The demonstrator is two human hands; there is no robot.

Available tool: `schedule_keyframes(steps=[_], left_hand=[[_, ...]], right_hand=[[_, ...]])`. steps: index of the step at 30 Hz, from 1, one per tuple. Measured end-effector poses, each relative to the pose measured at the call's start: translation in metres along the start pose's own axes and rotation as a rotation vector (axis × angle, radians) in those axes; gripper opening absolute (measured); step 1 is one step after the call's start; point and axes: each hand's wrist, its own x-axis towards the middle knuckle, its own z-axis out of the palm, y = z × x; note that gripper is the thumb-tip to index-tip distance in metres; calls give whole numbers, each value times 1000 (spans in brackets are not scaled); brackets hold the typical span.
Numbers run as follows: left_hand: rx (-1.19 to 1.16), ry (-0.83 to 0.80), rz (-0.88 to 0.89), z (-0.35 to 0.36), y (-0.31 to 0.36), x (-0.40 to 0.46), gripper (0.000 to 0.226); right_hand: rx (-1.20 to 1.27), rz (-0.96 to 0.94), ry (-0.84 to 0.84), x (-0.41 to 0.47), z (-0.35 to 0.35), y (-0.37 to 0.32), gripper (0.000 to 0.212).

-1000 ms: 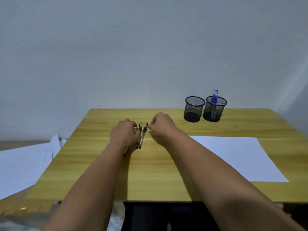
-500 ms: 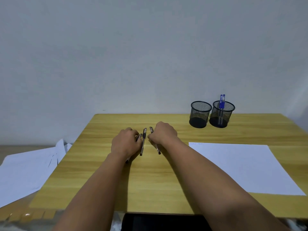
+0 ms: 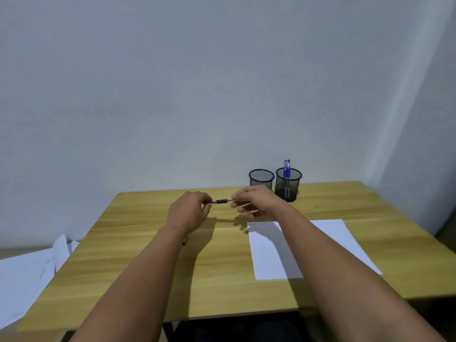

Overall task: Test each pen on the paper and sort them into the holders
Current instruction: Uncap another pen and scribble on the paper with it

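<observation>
A dark pen point(image 3: 222, 201) lies level in the air above the wooden table point(image 3: 222, 262), held between both hands. My left hand point(image 3: 188, 212) pinches its left end and my right hand point(image 3: 254, 199) pinches its right end. Only the pen's short middle part shows. Another pen's tip point(image 3: 183, 242) peeks out beside my left forearm. A white sheet of paper point(image 3: 328, 233) lies on the table under my right forearm. Two black mesh holders stand at the back: the left holder point(image 3: 261, 179) looks empty, the right holder point(image 3: 288, 185) has blue pens point(image 3: 287, 166) in it.
Loose white papers point(image 3: 27, 275) lie beyond the table's left edge on a lower surface. A grey wall rises right behind the holders. The table's near edge runs just above a dark gap at the bottom.
Both hands have risen off the table with one pen, now held level between them. Earlier they rested by the pens lying on the table.
</observation>
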Motion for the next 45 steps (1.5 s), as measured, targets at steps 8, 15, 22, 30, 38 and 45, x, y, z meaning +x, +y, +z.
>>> schedule_keyframes(steps=[8, 15, 22, 30, 38, 45], left_hand=[[-179, -4, 145, 1, 77, 6, 16], [-221, -125, 165, 13, 118, 4, 26], [-237, -265, 101, 26, 123, -1, 44], [126, -146, 8, 50, 33, -14, 28], [321, -144, 15, 85, 26, 0, 34], [136, 8, 201, 98, 34, -8, 45]], right_hand=[[283, -70, 184, -27, -17, 10, 21], [302, -102, 351, -28, -28, 18, 33], [453, -54, 498, -10, -49, 24, 35], [180, -202, 785, -10, -128, 34, 32], [232, -296, 637, 8, -94, 87, 17], [73, -328, 594, 11, -84, 101, 19]])
